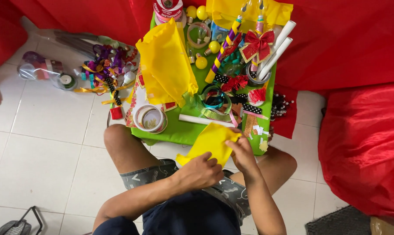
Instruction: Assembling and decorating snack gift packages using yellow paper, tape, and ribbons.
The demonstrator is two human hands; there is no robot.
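Both my hands hold a folded sheet of yellow tissue paper [210, 141] above my lap. My left hand [200, 170] grips its lower edge from below. My right hand [240, 152] pinches the right side of the sheet. Just beyond the paper lies a low green table [179, 130] crowded with craft things. A white paper roll [201, 120] lies on the table right above the sheet I hold.
On the table are a big crumpled yellow sheet [165, 65], tape rolls [150, 118], yellow bulbs [201, 62], a red bow [257, 43], white tubes [277, 45] and ribbons. Loose ribbons [105, 72] and a plastic bag [44, 69] lie on the tiled floor left. Red fabric [362, 143] is at right.
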